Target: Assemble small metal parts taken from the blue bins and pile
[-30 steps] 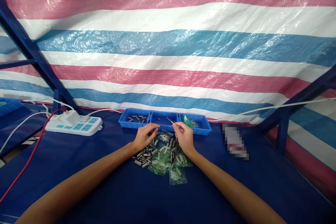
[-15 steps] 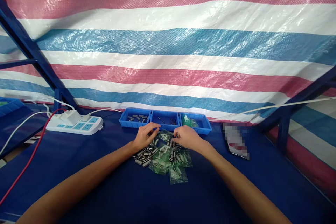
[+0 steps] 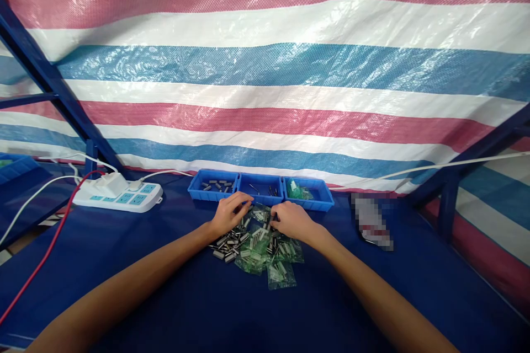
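Note:
A heap of small green plastic bags (image 3: 265, 256) with silver metal cylinders (image 3: 227, 245) lies on the blue table. My left hand (image 3: 229, 213) rests on the heap's far left, fingers curled and pinched on something I cannot make out. My right hand (image 3: 291, 220) is knuckles-up on the heap's far right, fingers curled down into the bags. Just behind the hands stand three joined blue trays (image 3: 260, 195): the left holds cylinders, the middle thin pins, the right green bags.
A white power strip (image 3: 118, 196) with a plugged charger, white cables and a red wire (image 3: 45, 248) lies at the left. A blurred flat object (image 3: 370, 220) sits to the right. A striped tarp hangs behind, framed by blue metal struts.
My right hand dropped from the middle tray, where it held a thin pin, down onto the heap of bags and curled. The left hand barely moved.

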Motion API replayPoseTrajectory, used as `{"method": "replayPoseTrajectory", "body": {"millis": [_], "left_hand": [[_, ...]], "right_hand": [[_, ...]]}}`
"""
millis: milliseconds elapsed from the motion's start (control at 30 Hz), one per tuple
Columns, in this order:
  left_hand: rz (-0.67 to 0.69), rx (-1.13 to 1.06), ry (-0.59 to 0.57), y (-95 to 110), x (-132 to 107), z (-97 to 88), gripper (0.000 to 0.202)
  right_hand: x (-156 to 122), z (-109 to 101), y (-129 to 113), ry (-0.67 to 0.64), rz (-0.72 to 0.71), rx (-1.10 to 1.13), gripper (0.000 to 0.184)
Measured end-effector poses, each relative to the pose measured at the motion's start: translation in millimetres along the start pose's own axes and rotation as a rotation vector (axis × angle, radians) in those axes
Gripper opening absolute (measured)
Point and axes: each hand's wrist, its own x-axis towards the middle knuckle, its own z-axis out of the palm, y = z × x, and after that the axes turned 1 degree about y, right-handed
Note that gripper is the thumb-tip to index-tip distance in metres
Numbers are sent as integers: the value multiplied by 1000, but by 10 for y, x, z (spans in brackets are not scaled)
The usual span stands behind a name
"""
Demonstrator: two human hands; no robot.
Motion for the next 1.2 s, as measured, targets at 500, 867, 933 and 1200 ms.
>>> {"method": "replayPoseTrajectory", "body": {"millis": [500, 867, 933, 1200], "left_hand": [[9, 5, 5, -13, -5, 7, 16], [-6, 5, -1, 6, 6, -1, 17], [-13, 3, -7, 11, 9, -1, 18], [-5, 8, -8, 6, 10, 5, 15]], "right_hand": [[5, 38, -20, 31, 22, -43, 12], [107, 24, 23, 10, 135, 1448, 28], [121, 34, 56, -34, 161, 1688, 28], [139, 66, 78, -41, 201, 1842, 20]]}}
